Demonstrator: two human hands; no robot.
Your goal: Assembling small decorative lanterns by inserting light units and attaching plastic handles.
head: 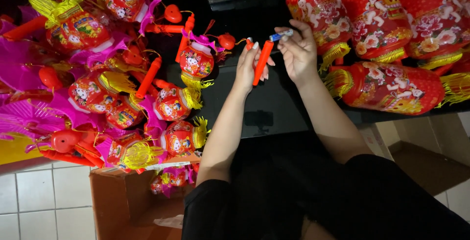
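Note:
My left hand [250, 66] grips an orange-red plastic handle stick [262, 62], held upright over a black table [274, 108]. My right hand [297, 51] pinches a small blue-and-silver battery [281, 36] at the stick's top end. A cord runs from the stick toward a small red lantern with a magenta top and yellow tassel [196, 60], which lies just left of my left hand.
A heap of small red lanterns with yellow tassels and orange sticks [122, 98] covers the left. Large red lanterns [387, 19] stand and lie at the right. An open cardboard box [122, 201] sits on the tiled floor below.

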